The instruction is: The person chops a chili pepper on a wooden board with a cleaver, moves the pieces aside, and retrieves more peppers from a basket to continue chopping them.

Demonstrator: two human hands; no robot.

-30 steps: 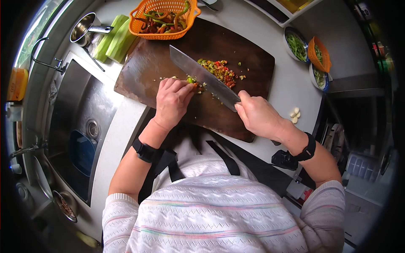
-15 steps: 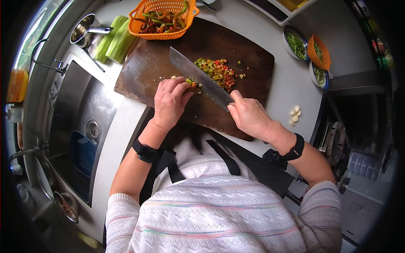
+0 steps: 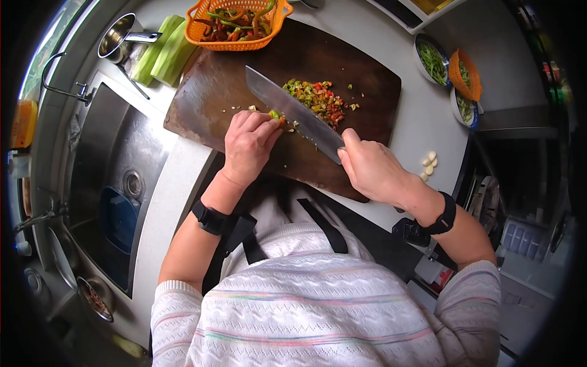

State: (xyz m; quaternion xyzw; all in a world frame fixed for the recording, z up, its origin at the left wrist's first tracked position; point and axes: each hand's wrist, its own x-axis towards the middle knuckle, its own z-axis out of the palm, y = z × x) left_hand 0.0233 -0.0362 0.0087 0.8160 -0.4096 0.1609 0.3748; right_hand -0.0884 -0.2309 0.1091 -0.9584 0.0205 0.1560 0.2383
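Note:
My right hand [image 3: 374, 164] grips the handle of a broad cleaver [image 3: 292, 112], its blade slanting up and left across the wooden cutting board [image 3: 229, 79]. On the near side of the blade, my left hand [image 3: 249, 144] is closed over pieces of chili pepper [image 3: 278, 117], green and orange bits showing at the fingertips. The fingers hide most of those pieces. Beyond the blade lies a heap of chopped peppers [image 3: 319, 100], green, red and yellow. Pale crumbs are scattered near the left fingers.
An orange basket of peppers [image 3: 238, 44] overlaps the board's far edge. Peeled green gourd lengths [image 3: 168, 55] and a steel pot [image 3: 116, 38] stand at far left. A sink [image 3: 122, 140] is left, garlic cloves [image 3: 430, 164] right. Bowls of cut greens [image 3: 431, 61] sit at far right.
My right hand and the cleaver's handle end have shifted slightly right. My left hand stays on the pepper pieces. The whole view has moved a little.

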